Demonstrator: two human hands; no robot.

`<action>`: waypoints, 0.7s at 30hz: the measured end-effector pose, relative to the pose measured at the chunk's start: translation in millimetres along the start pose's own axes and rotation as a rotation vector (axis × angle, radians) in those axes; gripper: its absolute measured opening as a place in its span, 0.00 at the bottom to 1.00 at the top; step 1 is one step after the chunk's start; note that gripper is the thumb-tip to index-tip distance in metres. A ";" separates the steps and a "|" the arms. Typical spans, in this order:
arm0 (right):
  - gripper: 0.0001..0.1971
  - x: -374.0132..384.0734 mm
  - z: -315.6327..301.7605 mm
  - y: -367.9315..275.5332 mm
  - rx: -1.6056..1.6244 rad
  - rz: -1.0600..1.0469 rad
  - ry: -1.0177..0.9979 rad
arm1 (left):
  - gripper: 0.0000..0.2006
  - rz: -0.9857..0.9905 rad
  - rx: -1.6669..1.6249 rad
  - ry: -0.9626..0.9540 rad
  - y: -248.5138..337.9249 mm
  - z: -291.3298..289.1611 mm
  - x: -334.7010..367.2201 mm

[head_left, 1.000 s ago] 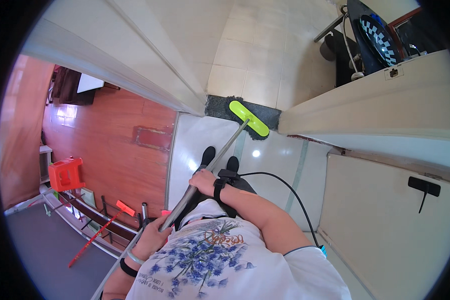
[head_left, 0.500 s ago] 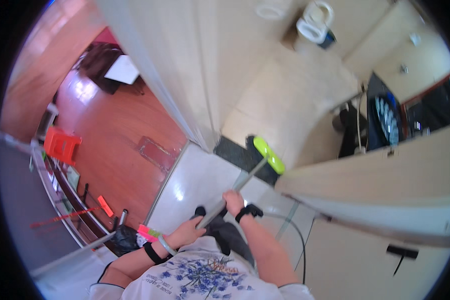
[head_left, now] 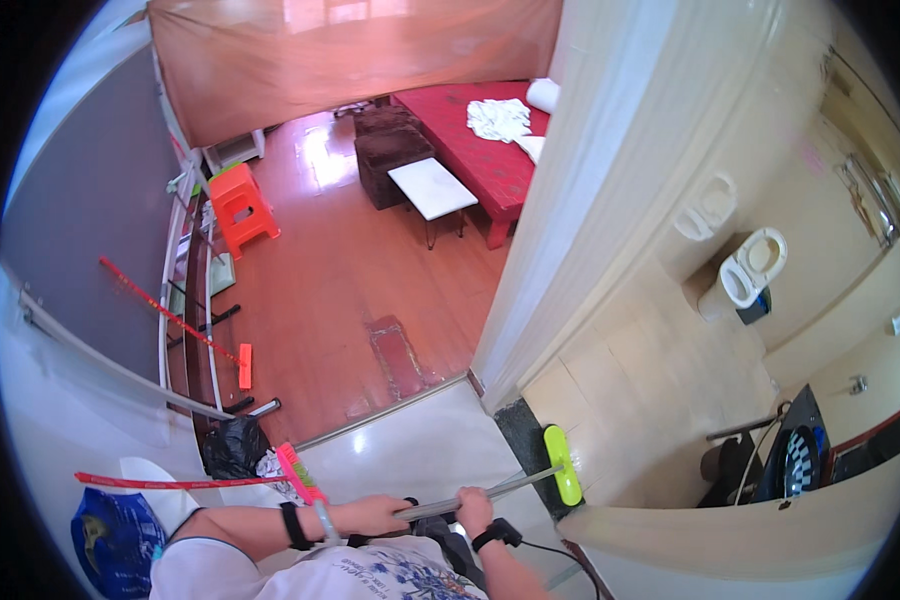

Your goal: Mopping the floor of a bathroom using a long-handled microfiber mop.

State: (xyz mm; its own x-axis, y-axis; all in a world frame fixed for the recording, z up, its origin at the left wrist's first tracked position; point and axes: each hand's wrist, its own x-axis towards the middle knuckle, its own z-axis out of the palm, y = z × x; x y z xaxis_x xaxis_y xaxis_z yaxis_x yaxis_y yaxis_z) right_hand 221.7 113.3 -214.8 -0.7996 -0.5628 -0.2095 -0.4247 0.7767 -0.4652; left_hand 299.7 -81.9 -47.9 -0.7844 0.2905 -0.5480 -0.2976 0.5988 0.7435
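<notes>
A stool (head_left: 243, 207) and a red broom (head_left: 245, 365) edge the broad red floor (head_left: 310, 300) at left. The left hand (head_left: 375, 514) is clamped round the mop (head_left: 525, 481); the right hand (head_left: 474, 509) grips it nearer the green head (head_left: 563, 462), which lies along the far edge of the dark sill (head_left: 522, 432), right of the white frame (head_left: 560, 260). Beyond, tiles (head_left: 650, 370) widen toward the toilet (head_left: 743, 280).

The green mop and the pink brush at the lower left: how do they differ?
The mop has a plain lime-green head top, while the pink brush has a pink head with yellow-green on it.
The mop's handle is grey; the brush's is red.
The mop is gripped by the left hand and right hand; neither hand grips the brush.
Both have a long handle and a brightly coloured head.
</notes>
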 end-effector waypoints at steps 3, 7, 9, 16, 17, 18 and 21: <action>0.05 -10.6 2.3 -52.8 -0.011 -0.116 -0.011 | 0.19 -0.058 -0.046 -0.024 -18.2 -13.6 -56.0; 0.06 -23.8 27.5 -83.2 0.148 -0.321 -0.120 | 0.23 -0.350 -0.132 -0.156 -5.7 -18.3 -100.7; 0.06 -27.0 41.9 -82.3 0.260 -0.393 -0.147 | 0.24 -0.355 -0.134 -0.134 -33.5 1.8 -107.0; 0.05 -32.1 52.0 -55.6 0.204 -0.277 -0.027 | 0.21 -0.123 -0.012 0.097 -60.9 40.9 -77.3; 0.04 -32.1 40.4 -57.7 0.185 -0.185 0.015 | 0.22 -0.259 -0.100 -0.006 -41.0 29.3 -72.4; 0.04 -32.3 29.5 -59.4 0.164 -0.092 0.054 | 0.23 -0.399 -0.184 -0.110 -21.1 17.5 -66.0; 0.11 -28.0 42.6 -36.7 0.267 0.145 0.173 | 0.23 -0.377 -0.330 -0.029 -4.1 25.6 -44.5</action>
State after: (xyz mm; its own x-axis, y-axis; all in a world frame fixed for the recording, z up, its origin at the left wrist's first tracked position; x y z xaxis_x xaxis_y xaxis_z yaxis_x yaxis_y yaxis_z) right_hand 277.8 88.5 -228.5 -0.9131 -0.3783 -0.1519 -0.1938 0.7307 -0.6546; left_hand 349.8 -78.1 -36.3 -0.5748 0.1229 -0.8090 -0.7177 0.3992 0.5705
